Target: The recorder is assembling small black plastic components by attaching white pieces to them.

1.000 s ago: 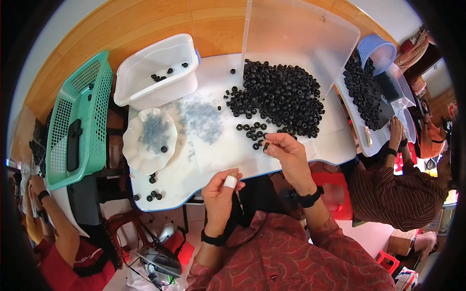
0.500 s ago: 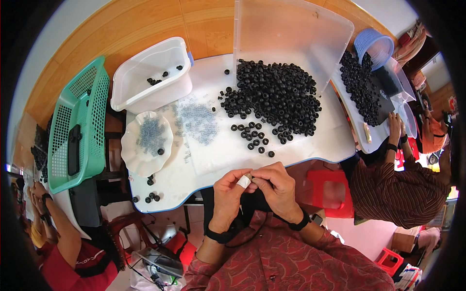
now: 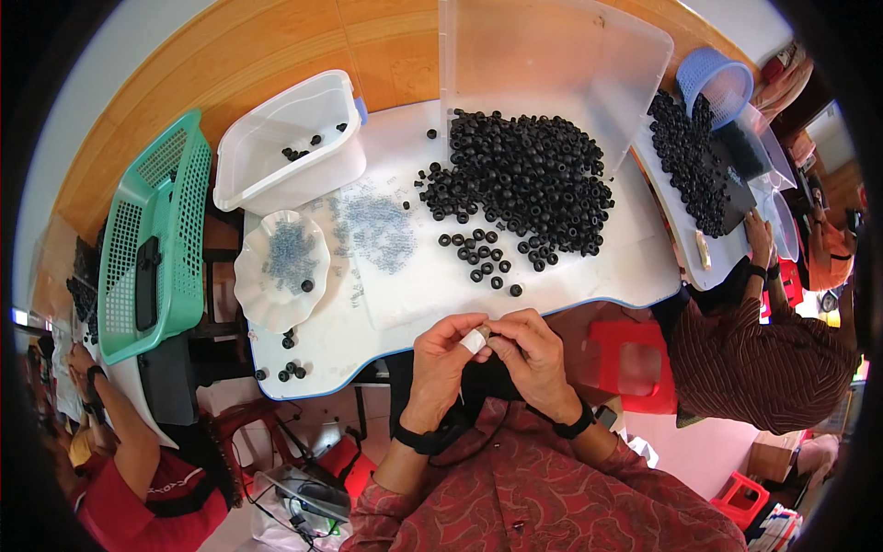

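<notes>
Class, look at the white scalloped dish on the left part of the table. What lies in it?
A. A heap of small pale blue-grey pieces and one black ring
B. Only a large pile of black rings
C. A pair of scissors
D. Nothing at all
A: the white scalloped dish holds a scatter of small pale blue-grey pieces with a single black ring beside them, while the big pile of black rings lies on the table.

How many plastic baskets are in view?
2. A green basket stands left of the white table; a small blue basket sits tipped at the upper right. Others may be hidden.
</notes>
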Action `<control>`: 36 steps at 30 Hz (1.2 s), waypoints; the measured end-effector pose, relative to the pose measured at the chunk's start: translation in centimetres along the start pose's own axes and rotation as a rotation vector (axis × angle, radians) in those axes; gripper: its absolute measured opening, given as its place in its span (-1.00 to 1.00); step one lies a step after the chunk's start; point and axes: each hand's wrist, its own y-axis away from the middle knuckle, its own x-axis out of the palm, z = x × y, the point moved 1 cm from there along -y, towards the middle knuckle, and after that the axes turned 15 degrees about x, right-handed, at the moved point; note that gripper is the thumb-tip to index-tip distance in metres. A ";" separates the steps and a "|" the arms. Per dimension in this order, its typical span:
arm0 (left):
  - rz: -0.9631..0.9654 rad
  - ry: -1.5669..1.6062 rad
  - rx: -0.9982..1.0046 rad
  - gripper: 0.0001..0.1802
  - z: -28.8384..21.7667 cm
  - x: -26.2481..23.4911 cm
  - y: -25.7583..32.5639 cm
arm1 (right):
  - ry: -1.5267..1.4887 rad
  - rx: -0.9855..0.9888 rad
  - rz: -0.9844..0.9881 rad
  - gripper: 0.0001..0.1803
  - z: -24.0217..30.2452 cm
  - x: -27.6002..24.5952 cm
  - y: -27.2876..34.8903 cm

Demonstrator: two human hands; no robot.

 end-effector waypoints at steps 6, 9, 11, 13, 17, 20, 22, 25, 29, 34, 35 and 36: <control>0.002 -0.033 -0.022 -0.76 -0.1 0.3 -0.3 | -0.045 0.027 0.012 -0.82 -0.8 -0.3 -0.3; 0.000 -0.100 -0.064 -0.78 -0.3 0.2 -0.7 | -0.021 0.039 -0.015 -0.83 -0.9 -0.2 -0.5; -0.028 -0.272 0.044 -0.78 -1.2 -0.3 -1.3 | -0.020 0.073 -0.014 -0.83 -1.0 -0.2 -0.4; -0.136 -0.450 0.210 -0.78 -1.7 -1.7 -2.2 | -0.018 0.105 -0.015 -0.83 -1.0 -0.4 -0.4; -0.234 -1.151 0.584 -0.80 -3.6 -4.3 -4.4 | -0.031 0.117 0.009 -0.82 -1.3 -0.2 -0.3; -0.238 -1.327 0.637 -0.78 -3.6 -5.5 -5.8 | -0.023 0.105 0.017 -0.82 -1.3 0.2 -0.3; -0.245 -1.392 0.637 -0.78 -3.7 -5.5 -6.3 | -0.019 0.091 0.018 -0.82 -1.2 0.4 -0.3; -0.256 -1.498 0.563 -0.77 -3.6 -5.0 -6.6 | -0.014 0.092 0.011 -0.82 -1.1 0.7 -0.4; -0.257 -1.418 0.590 -0.83 -3.6 -5.6 -6.5 | 0.001 0.072 -0.016 -0.82 -1.5 0.7 -0.4; -0.275 -1.311 0.601 -0.86 -3.7 -6.2 -6.2 | -0.016 0.093 -0.003 -0.81 -2.0 0.8 -0.2; -0.283 -1.302 0.613 -0.85 -3.7 -6.1 -6.2 | -0.013 0.096 -0.002 -0.81 -2.0 0.8 -0.1; -0.291 -1.293 0.625 -0.84 -3.6 -6.0 -6.1 | -0.009 0.099 -0.002 -0.81 -2.1 0.8 -0.1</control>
